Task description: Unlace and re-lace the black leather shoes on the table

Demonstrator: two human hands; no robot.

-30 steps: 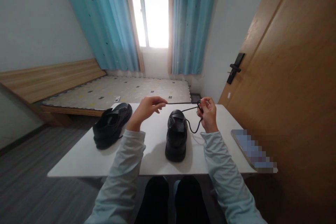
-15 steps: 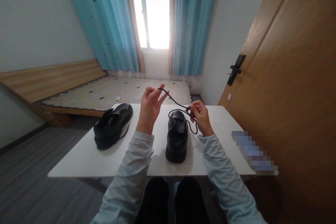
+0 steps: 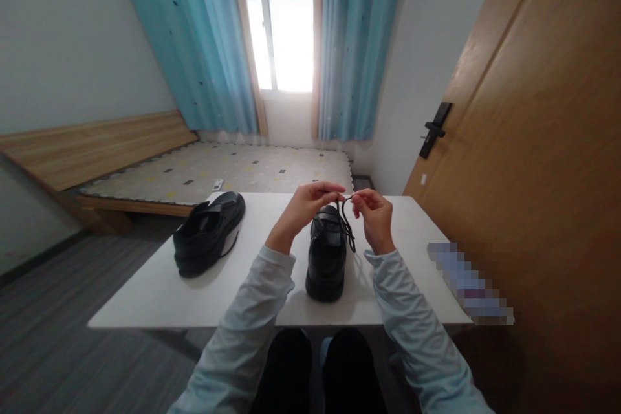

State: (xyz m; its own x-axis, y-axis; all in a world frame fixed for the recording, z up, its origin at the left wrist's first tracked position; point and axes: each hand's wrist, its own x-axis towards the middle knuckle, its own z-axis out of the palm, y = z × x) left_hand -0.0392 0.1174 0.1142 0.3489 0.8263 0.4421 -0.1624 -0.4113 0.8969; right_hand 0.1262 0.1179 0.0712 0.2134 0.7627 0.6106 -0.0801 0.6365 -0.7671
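Nearest us, our black-trousered legs (image 3: 286,372) show below the near edge of a white worktop (image 3: 160,304). On it, a black shoe (image 3: 325,272) stands upright, heel toward us. Around its toe end, our left hand (image 3: 305,207) and right hand (image 3: 377,217), fingertips close together, each pinch the black shoelace (image 3: 350,238), which droops along the shoe's right side. Well to the left stands another black shoe (image 3: 201,249). Beyond lie a patterned mattress (image 3: 242,168), then blue curtains (image 3: 356,45) flanking a bright window (image 3: 291,45).
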